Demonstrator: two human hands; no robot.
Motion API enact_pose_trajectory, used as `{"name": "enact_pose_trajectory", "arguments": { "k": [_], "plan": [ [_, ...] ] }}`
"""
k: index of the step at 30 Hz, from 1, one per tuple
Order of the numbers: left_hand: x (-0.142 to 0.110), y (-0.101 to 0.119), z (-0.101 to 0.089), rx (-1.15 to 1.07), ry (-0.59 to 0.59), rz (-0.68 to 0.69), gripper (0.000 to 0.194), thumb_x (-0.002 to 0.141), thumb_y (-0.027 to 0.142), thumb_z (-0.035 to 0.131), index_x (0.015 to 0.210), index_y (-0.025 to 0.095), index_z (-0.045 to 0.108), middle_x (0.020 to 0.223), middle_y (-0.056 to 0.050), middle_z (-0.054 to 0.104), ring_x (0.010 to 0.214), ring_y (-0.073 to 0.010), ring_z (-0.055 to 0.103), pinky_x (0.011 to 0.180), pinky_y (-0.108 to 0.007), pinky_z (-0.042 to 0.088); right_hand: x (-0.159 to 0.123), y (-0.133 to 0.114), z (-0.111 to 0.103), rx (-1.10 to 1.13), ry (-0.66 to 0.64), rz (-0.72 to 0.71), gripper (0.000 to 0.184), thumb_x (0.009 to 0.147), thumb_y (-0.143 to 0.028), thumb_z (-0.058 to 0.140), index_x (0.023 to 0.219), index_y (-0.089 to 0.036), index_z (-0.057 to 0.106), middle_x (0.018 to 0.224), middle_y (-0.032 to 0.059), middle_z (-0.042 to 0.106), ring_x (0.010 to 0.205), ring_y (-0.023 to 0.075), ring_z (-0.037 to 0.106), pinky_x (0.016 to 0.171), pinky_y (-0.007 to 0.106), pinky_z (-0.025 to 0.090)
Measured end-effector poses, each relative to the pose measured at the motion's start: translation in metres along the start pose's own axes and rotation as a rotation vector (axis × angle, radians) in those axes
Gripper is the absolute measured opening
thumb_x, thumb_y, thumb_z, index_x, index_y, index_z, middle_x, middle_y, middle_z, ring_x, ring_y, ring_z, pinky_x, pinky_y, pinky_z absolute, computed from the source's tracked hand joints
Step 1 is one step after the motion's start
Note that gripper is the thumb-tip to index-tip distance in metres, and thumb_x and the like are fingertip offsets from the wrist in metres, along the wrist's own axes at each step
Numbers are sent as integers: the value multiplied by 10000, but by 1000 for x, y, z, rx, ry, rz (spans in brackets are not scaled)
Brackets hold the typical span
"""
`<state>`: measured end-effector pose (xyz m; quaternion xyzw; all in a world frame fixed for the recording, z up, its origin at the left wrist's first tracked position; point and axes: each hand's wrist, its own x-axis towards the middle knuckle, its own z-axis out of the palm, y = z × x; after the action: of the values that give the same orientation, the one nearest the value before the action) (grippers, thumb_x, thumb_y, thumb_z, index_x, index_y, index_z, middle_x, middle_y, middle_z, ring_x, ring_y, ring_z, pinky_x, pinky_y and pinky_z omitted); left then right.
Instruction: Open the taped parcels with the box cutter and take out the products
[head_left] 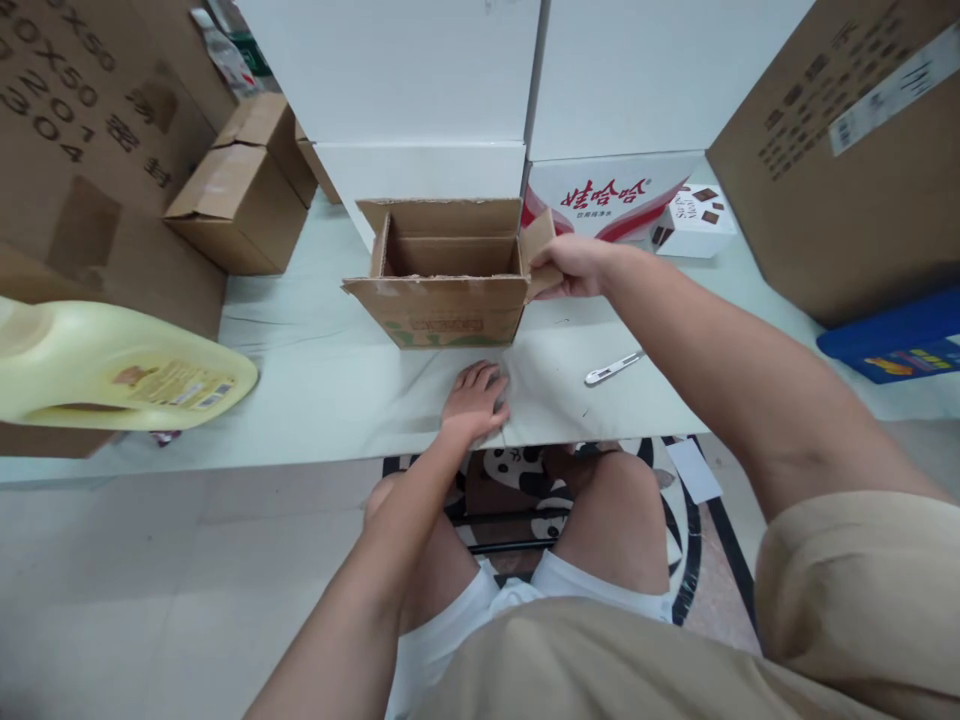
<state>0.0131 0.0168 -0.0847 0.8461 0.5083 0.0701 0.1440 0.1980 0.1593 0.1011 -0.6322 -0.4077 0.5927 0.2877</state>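
Observation:
An open brown cardboard box [448, 290] stands in the middle of the pale table [315, 390], its flaps spread out. My right hand [571, 266] is closed on the box's right side flap [541, 250], pinching it at its edge. My left hand [475, 400] lies flat on the white sheet in front of the box, near the table's front edge, fingers stretched out and holding nothing. The inside of the box looks empty as far as I can see.
A white utility knife [613, 368] lies right of the box. A large yellow jug [112, 372] lies on its side at the left. Cardboard boxes [241, 196] stand at back left, a big carton [847, 150] at right, white boxes [420, 90] behind, a blue box [900, 340] at far right.

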Motion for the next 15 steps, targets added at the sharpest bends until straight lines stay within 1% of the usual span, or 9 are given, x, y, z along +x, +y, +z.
{"name": "enact_pose_trajectory", "arguments": {
  "k": [3,5,8,10,12,15],
  "plan": [
    [0,-1,-1,1,3,11,486,933,329,590,1399,199,640,1568,-143,531,1535,-341,395,1288,-521,337,-27,36,-20,226,-15,-13,240,821,-99,606,1033,-197,661,949,53,760,840,177,743,840,401,697],
    [0,-1,-2,1,7,20,477,931,332,595,1385,196,646,1557,-148,537,1522,-349,409,1280,-517,347,-48,62,-32,390,46,-32,254,827,-128,592,1056,-212,663,1011,44,761,879,169,742,843,369,695],
    [0,1,-4,4,17,27,458,946,335,568,1376,198,644,1551,-148,546,1515,-350,418,1273,-516,350,-79,99,-61,518,260,-83,259,807,-152,590,1045,-230,658,1080,42,749,969,177,742,870,367,691],
    [-1,2,-4,10,21,24,459,955,335,543,1382,194,636,1562,-149,542,1520,-346,416,1276,-517,339,-98,118,-91,545,425,-158,236,801,-160,577,1009,-235,659,1105,65,740,1042,199,740,904,394,684],
    [0,3,-5,16,22,21,465,960,336,527,1387,183,629,1571,-156,536,1522,-346,416,1281,-520,326,-113,131,-127,545,604,-219,175,817,-156,539,916,-233,661,1105,112,728,1080,217,739,932,390,669],
    [0,3,-5,28,21,19,473,964,349,519,1394,181,624,1575,-158,536,1520,-347,419,1282,-522,322,-127,141,-176,513,808,-266,220,829,-120,473,824,-249,652,1122,160,715,1097,226,746,952,383,645]
  ]
}}
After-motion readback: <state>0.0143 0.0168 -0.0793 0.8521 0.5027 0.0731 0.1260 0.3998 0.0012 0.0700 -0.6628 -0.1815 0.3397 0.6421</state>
